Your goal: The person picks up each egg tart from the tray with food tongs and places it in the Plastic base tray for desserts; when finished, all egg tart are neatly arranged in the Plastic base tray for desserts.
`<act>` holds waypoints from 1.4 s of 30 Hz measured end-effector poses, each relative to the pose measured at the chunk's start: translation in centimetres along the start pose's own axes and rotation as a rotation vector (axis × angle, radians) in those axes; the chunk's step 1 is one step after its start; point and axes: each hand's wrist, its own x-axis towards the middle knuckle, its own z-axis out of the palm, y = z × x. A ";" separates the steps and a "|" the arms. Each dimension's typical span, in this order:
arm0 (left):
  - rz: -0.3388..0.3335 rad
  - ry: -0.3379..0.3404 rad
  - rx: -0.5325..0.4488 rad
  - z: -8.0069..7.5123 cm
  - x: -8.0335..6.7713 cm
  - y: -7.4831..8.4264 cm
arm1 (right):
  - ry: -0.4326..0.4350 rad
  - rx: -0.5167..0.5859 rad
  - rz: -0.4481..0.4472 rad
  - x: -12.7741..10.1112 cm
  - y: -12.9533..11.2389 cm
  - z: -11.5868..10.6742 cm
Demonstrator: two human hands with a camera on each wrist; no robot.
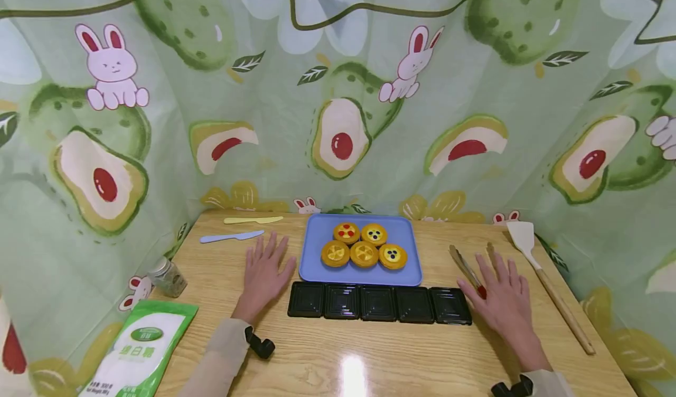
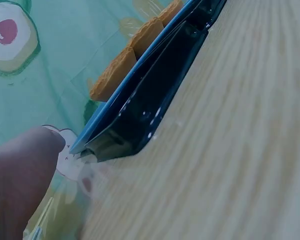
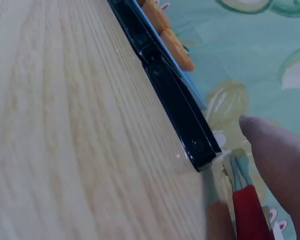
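My left hand [image 1: 266, 272] lies with straight, spread fingers; just right of them sits a blue tray [image 1: 311, 253] of five egg tarts [image 1: 364, 254], with five black square containers [image 1: 377, 303] nearer me. My right hand [image 1: 505, 297] spreads its fingers too, partly covering red-handled tongs [image 1: 482, 292]; I cannot tell if they touch.

Left hand [image 1: 266, 271]: bare, pale beige sleeve [image 1: 219, 350] behind it, ending at the wrist. Black wrist unit [image 1: 261, 345] at the cuff, thumb side, chunky, rounded end. Right hand [image 1: 504, 297]: also bare; matching cuff [image 1: 549, 384] behind it, similar black unit [image 1: 511, 387] thumb side, both cropped. Unit markings too small to read.
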 end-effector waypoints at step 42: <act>0.207 -0.143 -0.071 3.8 4.7 -0.3 | -0.054 0.037 0.341 -1.1 1.5 1.0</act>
